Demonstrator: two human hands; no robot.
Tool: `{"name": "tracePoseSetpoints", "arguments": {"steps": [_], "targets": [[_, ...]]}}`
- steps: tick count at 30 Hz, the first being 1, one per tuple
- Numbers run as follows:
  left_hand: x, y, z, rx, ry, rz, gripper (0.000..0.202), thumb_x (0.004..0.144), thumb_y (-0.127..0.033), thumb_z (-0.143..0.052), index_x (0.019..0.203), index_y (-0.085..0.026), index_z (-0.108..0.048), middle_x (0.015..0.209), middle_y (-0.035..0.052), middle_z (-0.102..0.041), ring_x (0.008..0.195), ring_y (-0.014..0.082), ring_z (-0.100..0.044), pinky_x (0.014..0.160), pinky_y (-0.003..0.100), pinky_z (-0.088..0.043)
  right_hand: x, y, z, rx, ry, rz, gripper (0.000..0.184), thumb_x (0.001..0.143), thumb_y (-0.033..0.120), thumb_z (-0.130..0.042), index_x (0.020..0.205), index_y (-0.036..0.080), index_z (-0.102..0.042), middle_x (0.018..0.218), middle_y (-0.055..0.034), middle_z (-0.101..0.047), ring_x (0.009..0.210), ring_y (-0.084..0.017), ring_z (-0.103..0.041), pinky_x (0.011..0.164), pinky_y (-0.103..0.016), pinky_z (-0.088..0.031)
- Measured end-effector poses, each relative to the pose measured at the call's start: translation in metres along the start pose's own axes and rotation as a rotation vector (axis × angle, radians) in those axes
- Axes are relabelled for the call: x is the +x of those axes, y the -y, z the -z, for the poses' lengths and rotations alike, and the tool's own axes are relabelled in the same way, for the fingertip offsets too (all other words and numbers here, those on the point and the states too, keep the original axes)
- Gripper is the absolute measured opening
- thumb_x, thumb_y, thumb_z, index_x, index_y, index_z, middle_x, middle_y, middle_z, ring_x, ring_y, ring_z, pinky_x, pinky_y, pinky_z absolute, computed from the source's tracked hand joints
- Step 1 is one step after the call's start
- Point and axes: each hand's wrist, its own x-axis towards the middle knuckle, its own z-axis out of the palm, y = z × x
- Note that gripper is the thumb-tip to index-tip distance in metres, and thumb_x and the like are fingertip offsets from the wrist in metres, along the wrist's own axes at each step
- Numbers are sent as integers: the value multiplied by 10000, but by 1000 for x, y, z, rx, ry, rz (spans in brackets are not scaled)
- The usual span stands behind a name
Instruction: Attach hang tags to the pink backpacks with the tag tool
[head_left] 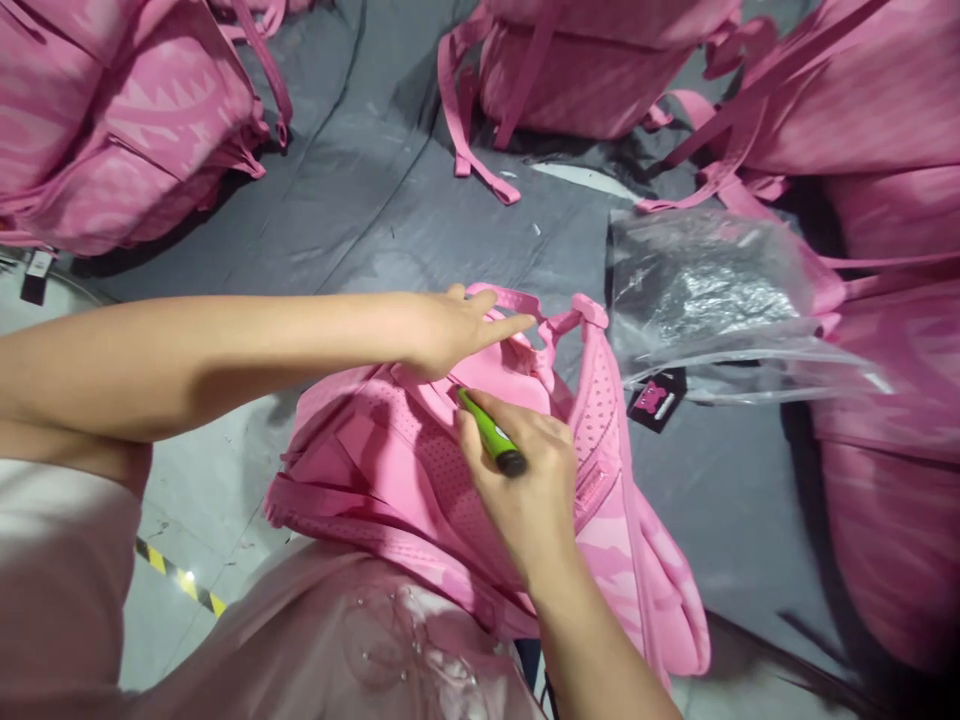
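A pink backpack [600, 520] lies in front of me with its mesh back panel and straps facing up. My left hand [450, 330] rests on its top near the carry handle [517, 300], fingers partly stretched out and touching the fabric. My right hand [525, 470] is closed round a green tool with a black end [491, 437], its tip pointing at the seam under my left hand. A black hang tag [658, 400] lies at the backpack's right side.
Several more pink backpacks lie around on a dark grey sheet [360, 200]: one at the upper left [120, 110], one at the top [585, 70], more down the right [892, 300]. A clear plastic bag [705, 290] lies right of the handle. Yellow-black floor tape [180, 575] shows at lower left.
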Motion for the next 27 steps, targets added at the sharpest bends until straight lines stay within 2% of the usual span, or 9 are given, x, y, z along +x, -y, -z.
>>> {"name": "tracePoseSetpoints", "arguments": {"steps": [4, 9, 11, 17, 19, 23, 27], "targets": [[1, 2, -2, -4, -29, -16, 1285, 604, -12, -684, 1616, -340, 37, 1649, 148, -184, 1358, 385, -415, 973, 419, -518, -2, -2, 0, 32, 10, 11, 218, 899, 283, -658, 1069, 181, -750, 992, -73, -794, 885, -223, -749, 863, -393, -541], [-1, 3, -4, -17, -57, -32, 1211, 656, -31, -661, 1622, -325, 8, 1641, 165, -214, 1349, 397, -426, 998, 445, -500, 0, 1, -3, -34, 6, 18, 220, 900, 267, -656, 1068, 164, -752, 967, -81, -795, 867, -235, -751, 850, -406, -535], [-1, 3, -4, -22, -72, -41, 1163, 689, -42, -644, 1625, -312, -8, 1643, 172, -204, 1352, 398, -424, 1011, 453, -490, 1, 2, -2, 11, 24, 29, 224, 903, 272, -658, 1083, 170, -745, 994, -74, -795, 890, -224, -750, 863, -395, -536], [0, 4, -7, -31, -78, -38, 1180, 672, -59, -648, 1620, -334, 0, 1636, 141, -227, 1368, 397, -393, 997, 435, -497, 2, 4, -1, 16, 20, 15, 219, 900, 261, -651, 1083, 182, -743, 1007, -69, -795, 892, -224, -751, 875, -398, -534], [1, 4, -8, -36, -89, -37, 1164, 688, -70, -649, 1620, -334, -4, 1637, 140, -218, 1366, 398, -393, 997, 436, -496, 3, 4, -1, 64, 54, 2, 225, 903, 270, -647, 1091, 193, -741, 1014, -66, -795, 900, -219, -751, 878, -394, -544], [1, 5, -9, -45, -88, -37, 1131, 715, -81, -642, 1619, -342, -15, 1625, 136, -239, 1370, 401, -380, 998, 439, -492, 4, 5, -1, 22, 50, -25, 220, 903, 272, -640, 1084, 201, -744, 1009, -71, -794, 905, -231, -752, 892, -411, -541], [4, 8, -13, -46, -123, -52, 1127, 716, -92, -654, 1612, -366, -27, 1597, 131, -275, 1313, 374, -422, 971, 418, -499, 2, 5, 2, 40, 71, -14, 224, 905, 266, -644, 1099, 205, -737, 1000, -57, -797, 898, -226, -754, 879, -394, -526]]}}
